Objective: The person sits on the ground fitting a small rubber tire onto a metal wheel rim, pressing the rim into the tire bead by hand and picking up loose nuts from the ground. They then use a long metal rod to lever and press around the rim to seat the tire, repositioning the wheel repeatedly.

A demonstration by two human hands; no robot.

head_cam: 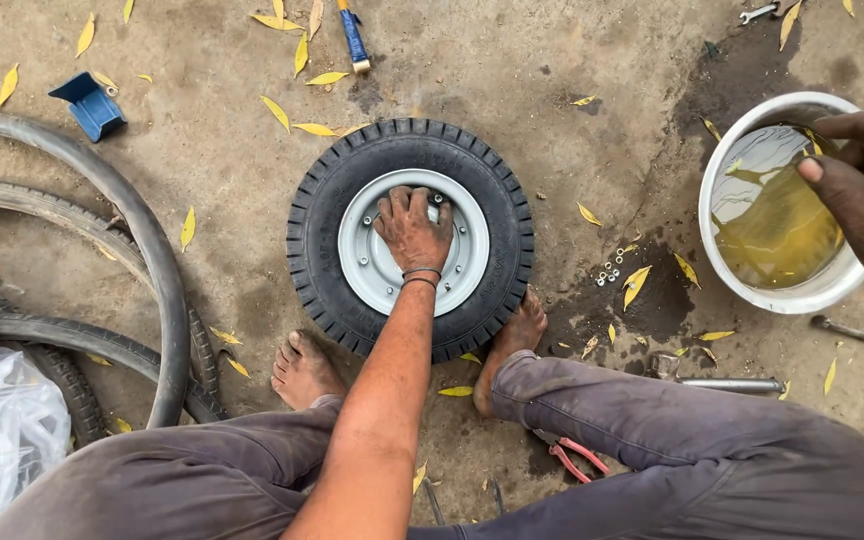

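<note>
Concrete floor (512, 60), stained and strewn with yellow leaves, carries a small wheel: a black knobby tyre (410, 238) on a grey steel rim (370, 262), lying flat at the centre of the frame between the person's bare feet. The left hand (412, 228) rests palm down on the rim's centre, fingers curled over the hub, pressing rather than clasping anything loose. The right hand (857, 165), at the right edge of the frame, reaches over a white bowl (727, 175) of yellowish liquid, fingers partly bent; whether it holds something cannot be told.

The wheel looks fairly heavy for its size, with a stiff rim and firm rubber whose deep tread should give good purchase. The tyre's outer wall or the rim's bolt holes seem the surest places to take hold; the painted rim face may be slick if oily.

A few small nuts and washers (612, 268) lie on a dark wet patch just right of the tyre, near the bowl. Red-handled pliers (577, 455) sit by the right leg, and metal rods (732, 384) lie below the bowl. Large loose tyres (142, 230) curve along the left side, with a clear plastic bag (2, 430) at lower left. Open floor lies above the wheel, up to a blue-handled tool (354, 35) and a blue plastic piece (89, 103) at upper left.
</note>
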